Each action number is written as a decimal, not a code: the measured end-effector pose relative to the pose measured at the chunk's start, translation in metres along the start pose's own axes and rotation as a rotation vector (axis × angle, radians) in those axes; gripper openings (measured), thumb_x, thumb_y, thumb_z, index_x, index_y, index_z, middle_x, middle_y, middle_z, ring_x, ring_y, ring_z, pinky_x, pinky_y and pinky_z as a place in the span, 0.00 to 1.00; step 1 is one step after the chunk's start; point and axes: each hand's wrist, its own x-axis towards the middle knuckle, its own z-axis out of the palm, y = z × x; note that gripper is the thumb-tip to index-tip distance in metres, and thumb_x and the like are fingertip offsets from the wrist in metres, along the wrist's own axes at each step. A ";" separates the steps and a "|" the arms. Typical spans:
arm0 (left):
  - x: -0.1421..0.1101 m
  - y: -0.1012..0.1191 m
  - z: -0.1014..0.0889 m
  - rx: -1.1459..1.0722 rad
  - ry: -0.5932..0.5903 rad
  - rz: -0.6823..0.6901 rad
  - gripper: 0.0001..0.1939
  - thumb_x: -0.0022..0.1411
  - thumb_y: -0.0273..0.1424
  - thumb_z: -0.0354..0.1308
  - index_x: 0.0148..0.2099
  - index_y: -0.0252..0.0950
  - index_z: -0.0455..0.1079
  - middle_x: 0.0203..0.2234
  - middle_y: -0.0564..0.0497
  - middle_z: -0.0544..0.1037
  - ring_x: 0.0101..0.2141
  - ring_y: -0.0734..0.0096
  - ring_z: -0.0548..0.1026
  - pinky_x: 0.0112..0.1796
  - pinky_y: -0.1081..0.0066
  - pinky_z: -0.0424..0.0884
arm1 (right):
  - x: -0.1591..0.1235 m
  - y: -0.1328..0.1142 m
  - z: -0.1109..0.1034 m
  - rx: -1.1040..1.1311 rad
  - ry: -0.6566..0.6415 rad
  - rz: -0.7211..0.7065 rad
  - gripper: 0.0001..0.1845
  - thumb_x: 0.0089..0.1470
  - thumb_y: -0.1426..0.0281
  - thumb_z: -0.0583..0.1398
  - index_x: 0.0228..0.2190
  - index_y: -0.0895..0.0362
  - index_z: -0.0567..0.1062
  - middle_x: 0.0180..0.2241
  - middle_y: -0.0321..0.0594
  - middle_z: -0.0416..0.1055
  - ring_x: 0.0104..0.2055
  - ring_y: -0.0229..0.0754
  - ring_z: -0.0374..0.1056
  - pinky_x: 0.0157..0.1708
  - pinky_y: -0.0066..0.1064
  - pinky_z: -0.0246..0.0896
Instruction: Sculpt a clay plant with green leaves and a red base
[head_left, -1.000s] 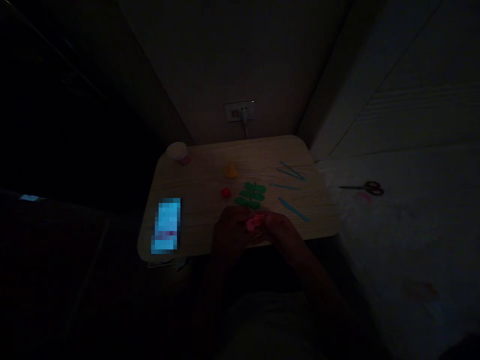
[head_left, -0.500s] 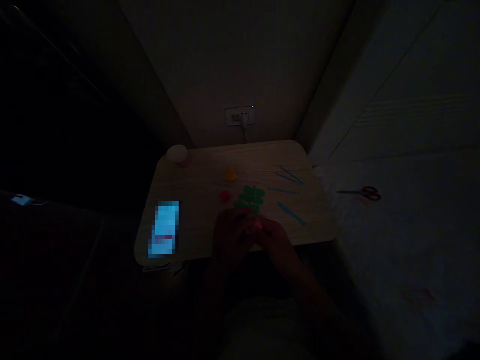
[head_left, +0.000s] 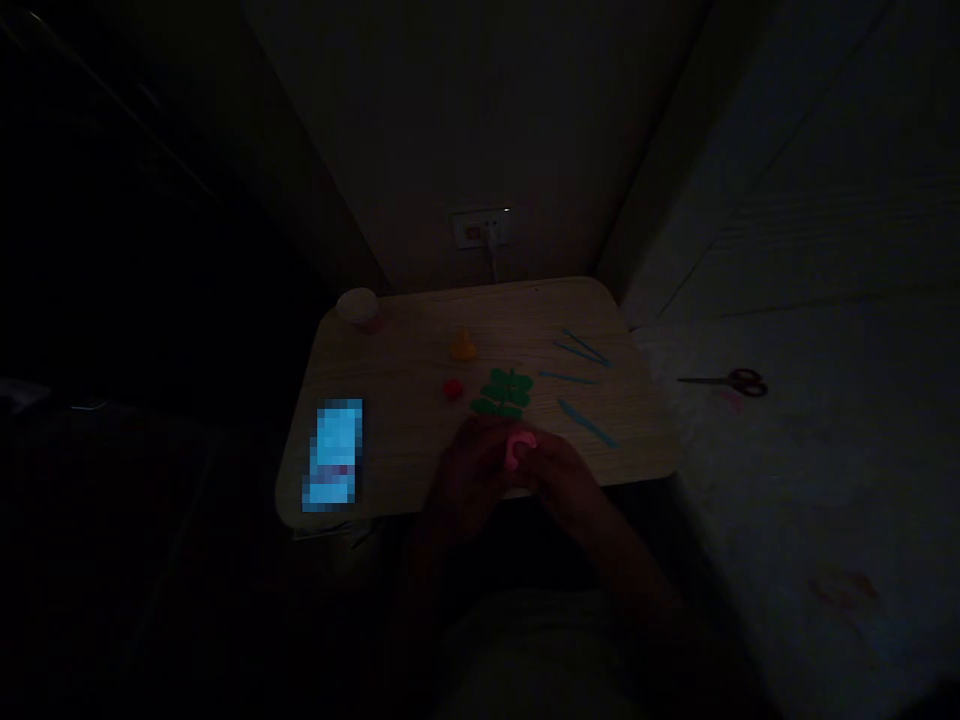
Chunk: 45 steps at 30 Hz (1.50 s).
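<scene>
Both hands meet at the front edge of a small wooden table (head_left: 420, 440). Between them is a soft pink piece, perhaps modelling clay (head_left: 519, 450). My left hand (head_left: 472, 470) is closed around its left side, and my right hand (head_left: 559, 475) pinches it from the right with the thumb on top. Just beyond the fingers lies a green leafy sprig shape (head_left: 504, 392). A red lump (head_left: 452, 389) sits left of the sprig, and a yellow-orange cone-like piece (head_left: 463, 346) stands farther back. Dim light hides the finger details.
On the table's left lies a lit phone (head_left: 334, 455), with a tub (head_left: 360, 308) at the back left corner. A blue knife-like tool (head_left: 587, 423) and several thin blue sticks (head_left: 581, 350) lie right. Scissors (head_left: 739, 381) rest on a pale surface beyond. A socket (head_left: 480, 230) holds a plug.
The pink piece has been turned between my hands. It was mostly covered half a second ago and now shows a curled, cupped shape. The things on the table stay where they were.
</scene>
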 end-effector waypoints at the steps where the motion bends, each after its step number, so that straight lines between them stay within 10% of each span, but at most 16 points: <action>1: 0.000 0.000 0.000 -0.021 0.012 -0.027 0.18 0.70 0.35 0.64 0.61 0.45 0.76 0.55 0.44 0.79 0.55 0.56 0.77 0.54 0.58 0.75 | -0.001 -0.002 0.000 0.034 -0.008 0.015 0.18 0.49 0.54 0.76 0.34 0.53 0.84 0.32 0.39 0.81 0.36 0.44 0.76 0.39 0.35 0.73; 6: 0.002 0.002 -0.002 0.066 0.132 0.000 0.10 0.67 0.35 0.68 0.49 0.43 0.82 0.46 0.46 0.82 0.48 0.59 0.80 0.49 0.62 0.77 | -0.007 -0.011 0.006 0.024 -0.106 0.017 0.21 0.52 0.51 0.74 0.41 0.51 0.86 0.46 0.43 0.83 0.47 0.48 0.78 0.49 0.39 0.74; 11: 0.000 0.001 -0.002 0.313 0.216 0.069 0.04 0.68 0.35 0.67 0.40 0.42 0.81 0.35 0.49 0.83 0.42 0.60 0.80 0.47 0.60 0.76 | -0.004 -0.013 0.010 -0.180 -0.038 -0.030 0.19 0.54 0.51 0.72 0.38 0.52 0.86 0.38 0.40 0.84 0.39 0.45 0.79 0.45 0.39 0.76; 20: 0.004 0.003 0.003 0.524 0.129 0.204 0.08 0.72 0.36 0.61 0.49 0.43 0.78 0.41 0.49 0.84 0.46 0.59 0.78 0.52 0.56 0.70 | 0.001 -0.012 0.006 -0.315 -0.054 -0.113 0.12 0.51 0.59 0.74 0.30 0.54 0.85 0.29 0.36 0.82 0.31 0.41 0.77 0.36 0.32 0.73; 34: -0.002 -0.004 -0.002 0.156 -0.075 0.060 0.24 0.73 0.39 0.60 0.69 0.46 0.69 0.60 0.42 0.78 0.61 0.54 0.73 0.62 0.51 0.69 | 0.001 -0.006 -0.002 -0.275 -0.006 -0.131 0.21 0.54 0.50 0.71 0.28 0.55 0.85 0.26 0.38 0.81 0.29 0.42 0.75 0.35 0.33 0.72; 45: 0.002 -0.006 -0.007 0.103 0.170 0.082 0.08 0.63 0.40 0.71 0.39 0.41 0.83 0.37 0.46 0.87 0.45 0.57 0.84 0.45 0.58 0.81 | -0.007 -0.001 -0.002 -0.193 -0.187 -0.055 0.21 0.61 0.47 0.66 0.38 0.51 0.88 0.43 0.42 0.85 0.48 0.49 0.80 0.55 0.43 0.72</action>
